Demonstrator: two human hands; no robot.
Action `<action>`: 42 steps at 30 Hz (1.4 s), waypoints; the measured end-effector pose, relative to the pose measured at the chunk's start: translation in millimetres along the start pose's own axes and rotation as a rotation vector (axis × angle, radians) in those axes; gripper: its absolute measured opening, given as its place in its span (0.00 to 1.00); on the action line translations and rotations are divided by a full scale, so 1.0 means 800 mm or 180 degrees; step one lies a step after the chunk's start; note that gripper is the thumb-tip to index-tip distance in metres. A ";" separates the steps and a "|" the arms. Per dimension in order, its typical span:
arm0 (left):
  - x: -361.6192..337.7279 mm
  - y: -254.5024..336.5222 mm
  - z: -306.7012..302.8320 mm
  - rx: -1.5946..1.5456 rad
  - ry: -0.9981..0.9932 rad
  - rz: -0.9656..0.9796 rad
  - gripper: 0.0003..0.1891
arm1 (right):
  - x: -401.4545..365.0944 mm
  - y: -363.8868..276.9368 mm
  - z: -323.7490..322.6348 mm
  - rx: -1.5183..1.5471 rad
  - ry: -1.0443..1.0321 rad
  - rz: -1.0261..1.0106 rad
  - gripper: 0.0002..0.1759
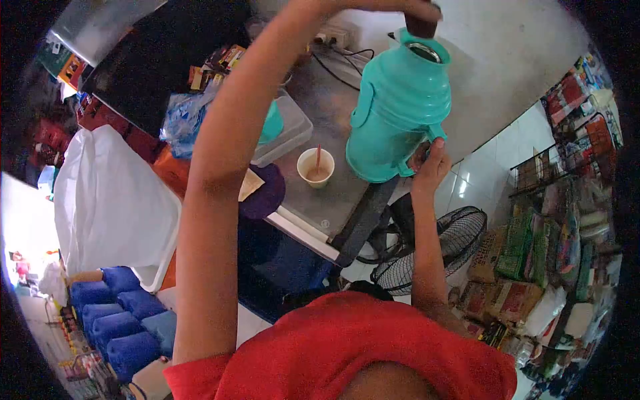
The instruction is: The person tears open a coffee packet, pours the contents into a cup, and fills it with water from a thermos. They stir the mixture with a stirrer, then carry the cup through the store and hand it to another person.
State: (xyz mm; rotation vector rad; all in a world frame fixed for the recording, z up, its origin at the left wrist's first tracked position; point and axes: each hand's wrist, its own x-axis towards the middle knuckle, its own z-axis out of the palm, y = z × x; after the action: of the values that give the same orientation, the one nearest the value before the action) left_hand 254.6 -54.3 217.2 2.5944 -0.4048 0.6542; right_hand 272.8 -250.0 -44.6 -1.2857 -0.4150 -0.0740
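Observation:
A turquoise vacuum flask (400, 100) stands on the grey table, its round mouth uncovered. My right hand (432, 165) is closed around the flask's side handle. Stretched up across the view, my left arm ends in my left hand (427, 9), which grips a dark brown stopper (421, 27) just above the far rim of the mouth. Most of the left fingers are cut off by the top edge. Nearer to me stands a paper cup (308, 179) with a light brown drink and a thin reddish stick in it.
Left of the cup are a clear plastic box (293, 127), a turquoise piece (272, 124) and a purple item (268, 193). A black fan (460, 233) stands on the floor below the table's right edge. Cables (337, 70) run behind the flask. Packed goods (527, 267) line the right.

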 end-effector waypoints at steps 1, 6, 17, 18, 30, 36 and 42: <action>-0.018 0.007 -0.013 0.0005 0.0281 -0.0093 0.22 | 0.000 -0.001 -0.001 0.0023 0.0032 0.0094 0.25; -0.166 0.008 -0.008 -0.0697 0.0134 -0.0739 0.18 | 0.000 -0.010 0.008 0.0212 0.0351 0.0470 0.22; -0.433 0.001 0.223 0.0569 0.0021 -0.2188 0.24 | 0.101 -0.057 -0.060 -0.0418 -0.0598 0.0176 0.19; -0.439 -0.003 0.232 0.0554 0.0027 -0.2204 0.24 | 0.113 -0.064 -0.066 -0.0433 -0.0614 0.0183 0.19; -0.441 -0.003 0.234 0.0798 0.0311 -0.2371 0.24 | 0.183 -0.105 -0.082 -0.2340 -0.2798 0.0732 0.22; -0.444 -0.019 0.256 0.0273 0.1209 -0.2521 0.34 | 0.158 -0.089 -0.055 -0.3051 -0.2701 0.0368 0.26; -0.421 -0.035 0.271 -0.0072 0.1356 -0.2452 0.43 | 0.146 -0.097 -0.011 -0.3882 -0.3419 0.0398 0.28</action>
State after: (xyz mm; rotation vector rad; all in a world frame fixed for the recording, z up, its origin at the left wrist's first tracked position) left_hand 62.2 -74.8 -134.7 2.2307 0.6789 0.8512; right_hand 361.1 -260.7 63.9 -2.5111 -1.3256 0.5865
